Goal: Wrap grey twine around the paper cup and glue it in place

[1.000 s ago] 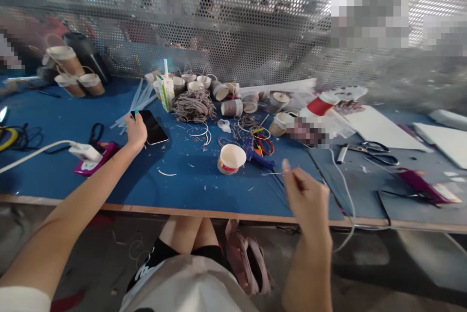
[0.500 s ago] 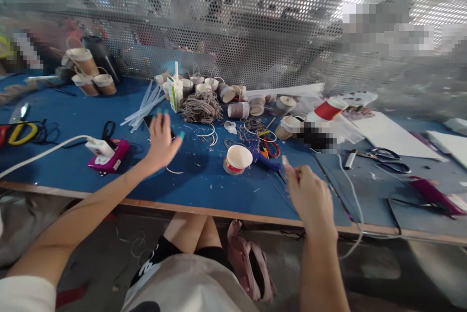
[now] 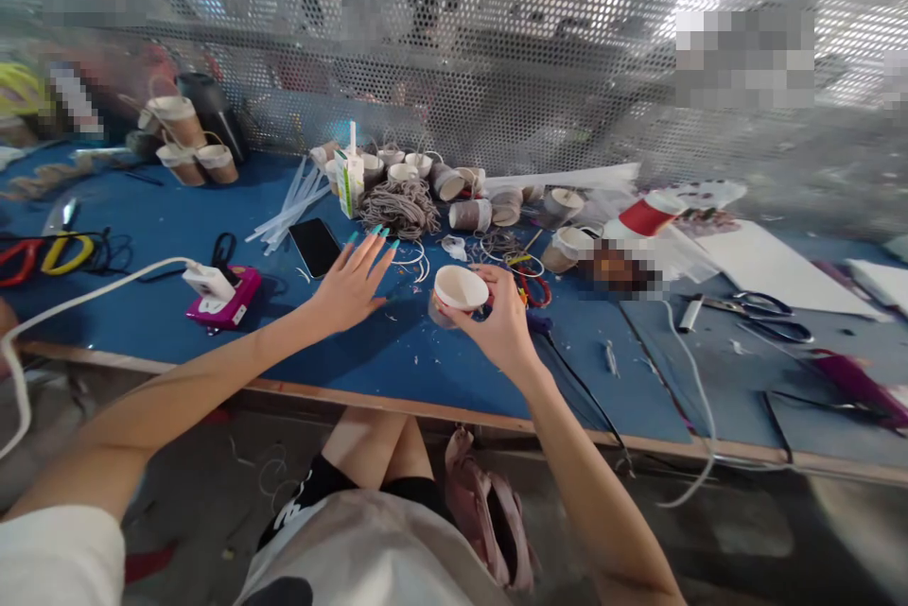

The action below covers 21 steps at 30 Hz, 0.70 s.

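Observation:
My right hand (image 3: 500,318) has its thumb and fingers around a white paper cup (image 3: 461,289) with a red band, near the middle of the blue table. My left hand (image 3: 351,286) is spread palm down over the table, left of the cup, with nothing in it. Just beyond its wrist lies a black phone (image 3: 316,247). A bundle of grey cord (image 3: 401,207) sits behind the fingertips. To the right of the cup, a blue glue gun (image 3: 539,323) is partly hidden by my right hand.
Small brown cups (image 3: 469,215) line the back beside a drink carton (image 3: 350,182). A purple power strip (image 3: 231,299) is at the left. Scissors (image 3: 766,315) and white sheets (image 3: 777,266) lie right. A perforated metal screen (image 3: 426,67) stands behind the table.
My right hand has moved left and closed around the paper cup. My left hand has moved right, uncovering the phone. A small clear scrap now shows on the table at the right.

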Available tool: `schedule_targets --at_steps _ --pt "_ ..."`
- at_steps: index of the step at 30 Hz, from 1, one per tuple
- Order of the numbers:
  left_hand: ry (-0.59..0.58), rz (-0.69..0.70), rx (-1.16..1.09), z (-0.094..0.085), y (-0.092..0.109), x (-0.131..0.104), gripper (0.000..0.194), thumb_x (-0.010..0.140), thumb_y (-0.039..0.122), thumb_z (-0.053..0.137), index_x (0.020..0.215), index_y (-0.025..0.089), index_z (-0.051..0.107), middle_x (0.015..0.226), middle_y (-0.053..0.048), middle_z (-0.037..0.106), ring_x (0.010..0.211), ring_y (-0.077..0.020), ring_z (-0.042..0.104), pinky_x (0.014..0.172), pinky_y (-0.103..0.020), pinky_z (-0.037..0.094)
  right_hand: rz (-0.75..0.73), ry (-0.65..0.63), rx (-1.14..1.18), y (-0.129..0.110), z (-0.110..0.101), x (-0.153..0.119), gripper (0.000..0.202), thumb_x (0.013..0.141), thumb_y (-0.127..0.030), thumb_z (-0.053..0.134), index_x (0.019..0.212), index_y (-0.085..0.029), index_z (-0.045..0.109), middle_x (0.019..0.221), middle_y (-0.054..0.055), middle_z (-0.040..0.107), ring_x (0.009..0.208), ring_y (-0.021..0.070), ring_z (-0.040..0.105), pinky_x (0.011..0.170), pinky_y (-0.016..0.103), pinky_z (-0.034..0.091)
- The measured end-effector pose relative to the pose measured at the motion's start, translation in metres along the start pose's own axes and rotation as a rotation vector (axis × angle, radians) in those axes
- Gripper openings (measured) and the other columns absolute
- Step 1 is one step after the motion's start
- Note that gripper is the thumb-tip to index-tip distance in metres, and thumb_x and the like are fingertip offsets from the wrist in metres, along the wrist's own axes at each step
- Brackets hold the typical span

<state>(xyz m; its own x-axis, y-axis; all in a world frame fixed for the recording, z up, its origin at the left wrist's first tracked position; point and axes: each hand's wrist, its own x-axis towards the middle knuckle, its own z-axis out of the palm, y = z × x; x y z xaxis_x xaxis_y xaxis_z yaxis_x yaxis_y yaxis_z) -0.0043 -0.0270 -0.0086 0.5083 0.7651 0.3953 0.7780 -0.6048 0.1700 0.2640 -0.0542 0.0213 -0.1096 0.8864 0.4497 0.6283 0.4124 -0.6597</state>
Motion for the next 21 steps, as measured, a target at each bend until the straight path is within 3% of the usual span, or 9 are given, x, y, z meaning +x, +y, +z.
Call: schedule_targets --at_steps 3,5,7,10,12,17,21 --pt "-0.043 -0.061 -0.425 0.013 0.018 0.024 0.109 0.076 0.043 0.079 0.157 0.011 0.012 0.159 -0.027 0.031 0.151 -0.0418 0.027 0.119 -0.06 0.034 0.111 -0.031 0.251 -0.003 0.013 0.022 0.073 0.066 -0.052 0.078 0.123 -0.02 0.046 0.124 0.016 0.057 0.107 0.0281 0.063 0.085 0.044 0.058" --pt "-0.036 -0.145 -0.748 0.023 0.027 0.04 0.109 0.073 0.045 0.08 0.155 0.016 0.015 0.152 -0.025 0.042 0.139 -0.0388 0.048 0.111 -0.057 0.046 0.197 -0.052 0.399 -0.001 0.022 0.038 0.069 0.065 -0.053 0.078 0.119 -0.022 0.048 0.12 0.013 0.059 0.103 0.0248 0.064 0.082 0.04 0.058" --pt "0.053 -0.246 -0.969 0.031 0.032 0.053 0.097 0.07 0.046 0.081 0.147 0.017 0.03 0.144 -0.023 0.051 0.127 -0.036 0.059 0.103 -0.053 0.053 0.296 -0.064 0.544 0.004 0.03 0.051 0.062 0.068 -0.052 0.076 0.115 -0.023 0.05 0.116 0.009 0.06 0.096 0.0202 0.064 0.08 0.036 0.058" --pt "0.232 -0.358 -1.098 0.038 0.031 0.062 0.085 0.065 0.044 0.084 0.135 0.018 0.043 0.14 -0.021 0.054 0.114 -0.0317 0.065 0.093 -0.048 0.058 0.423 -0.101 0.687 0.013 0.036 0.064 0.059 0.069 -0.049 0.075 0.117 -0.025 0.05 0.108 0.004 0.06 0.084 0.015 0.065 0.073 0.03 0.059" --pt "0.288 -0.398 -1.155 0.04 0.027 0.06 0.082 0.064 0.045 0.085 0.131 0.02 0.047 0.139 -0.018 0.055 0.107 -0.0284 0.067 0.088 -0.045 0.06 0.454 -0.124 0.717 0.017 0.039 0.066 0.059 0.07 -0.047 0.075 0.118 -0.026 0.049 0.102 0.002 0.061 0.082 0.0145 0.066 0.072 0.03 0.06" --pt "0.262 -0.446 -1.289 0.047 0.015 0.051 0.067 0.07 0.058 0.078 0.121 0.021 0.057 0.118 -0.011 0.067 0.099 -0.026 0.069 0.087 -0.044 0.06 0.49 -0.195 0.752 0.02 0.044 0.055 0.047 0.073 -0.053 0.071 0.107 -0.024 0.054 0.088 0.002 0.061 0.082 0.0184 0.067 0.068 0.033 0.062" --pt "0.255 -0.5 -1.357 0.053 0.011 0.05 0.056 0.079 0.068 0.062 0.109 0.02 0.06 0.105 -0.007 0.07 0.095 -0.0256 0.071 0.08 -0.042 0.063 0.487 -0.215 0.763 0.018 0.045 0.047 0.043 0.076 -0.058 0.069 0.099 -0.023 0.055 0.09 0.003 0.063 0.082 0.0184 0.067 0.07 0.033 0.061"
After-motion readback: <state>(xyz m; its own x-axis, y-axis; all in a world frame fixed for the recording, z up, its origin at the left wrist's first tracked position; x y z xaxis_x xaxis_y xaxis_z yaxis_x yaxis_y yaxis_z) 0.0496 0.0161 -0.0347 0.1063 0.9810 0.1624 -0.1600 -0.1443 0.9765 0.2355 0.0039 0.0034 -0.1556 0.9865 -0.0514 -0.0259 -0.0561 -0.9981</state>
